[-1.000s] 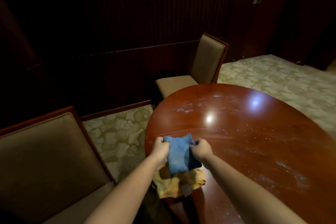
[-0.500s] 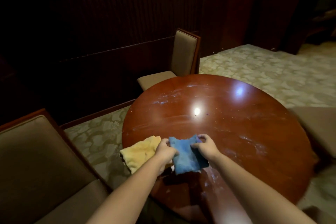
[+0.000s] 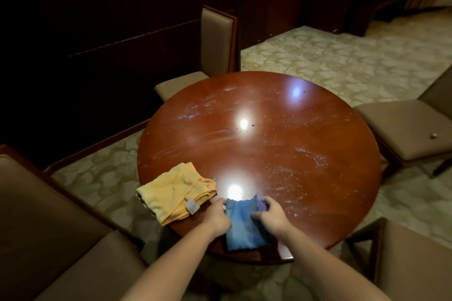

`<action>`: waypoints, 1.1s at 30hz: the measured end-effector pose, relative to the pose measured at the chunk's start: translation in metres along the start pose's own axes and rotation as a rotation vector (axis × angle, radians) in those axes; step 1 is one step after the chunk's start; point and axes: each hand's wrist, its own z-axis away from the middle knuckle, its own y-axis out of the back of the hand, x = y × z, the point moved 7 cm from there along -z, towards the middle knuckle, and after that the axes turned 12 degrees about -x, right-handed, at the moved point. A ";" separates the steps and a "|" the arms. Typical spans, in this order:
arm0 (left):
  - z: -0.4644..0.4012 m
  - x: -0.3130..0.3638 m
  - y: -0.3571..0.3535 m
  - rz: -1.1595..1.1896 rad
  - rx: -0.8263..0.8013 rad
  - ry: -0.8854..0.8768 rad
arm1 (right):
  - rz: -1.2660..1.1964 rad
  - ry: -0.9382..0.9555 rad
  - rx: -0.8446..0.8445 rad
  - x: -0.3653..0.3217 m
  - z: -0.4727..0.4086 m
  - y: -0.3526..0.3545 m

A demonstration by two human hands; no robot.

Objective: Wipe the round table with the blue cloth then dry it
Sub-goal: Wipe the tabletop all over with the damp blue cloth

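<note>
The round reddish-brown table fills the middle of the view, its glossy top streaked with pale smears and specks. At its near edge I hold the blue cloth between both hands. My left hand grips its left side and my right hand grips its right side, the cloth hanging down from them over the table's rim. A yellow cloth with a small grey label lies crumpled on the table's near left edge, just left of my left hand.
Beige padded chairs ring the table: one at the far side, one at the right, one at the near left, one at the near right. Dark wood panelling stands behind. Patterned carpet covers the floor.
The view has swung right and pulled back, showing the whole table. The yellow cloth, first under the blue one, now lies on the table to the left. Both hands still hold the blue cloth.
</note>
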 end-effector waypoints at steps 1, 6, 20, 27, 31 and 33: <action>-0.001 -0.001 0.003 -0.060 0.015 -0.022 | 0.016 0.029 0.020 0.000 0.002 -0.005; 0.004 -0.001 0.013 -0.351 0.087 -0.184 | 0.043 0.110 0.146 0.010 0.012 -0.026; 0.020 0.003 -0.007 -0.763 0.167 -0.329 | 0.937 0.138 0.358 0.015 0.027 -0.012; 0.030 -0.024 -0.039 -1.281 -0.082 -0.370 | 1.284 0.239 0.073 0.048 0.024 -0.054; 0.013 -0.021 -0.031 -1.331 -0.052 -0.344 | 1.303 0.144 0.020 0.048 0.004 -0.051; 0.005 -0.016 -0.025 -1.323 -0.025 -0.333 | 1.289 0.083 0.026 0.043 -0.003 -0.045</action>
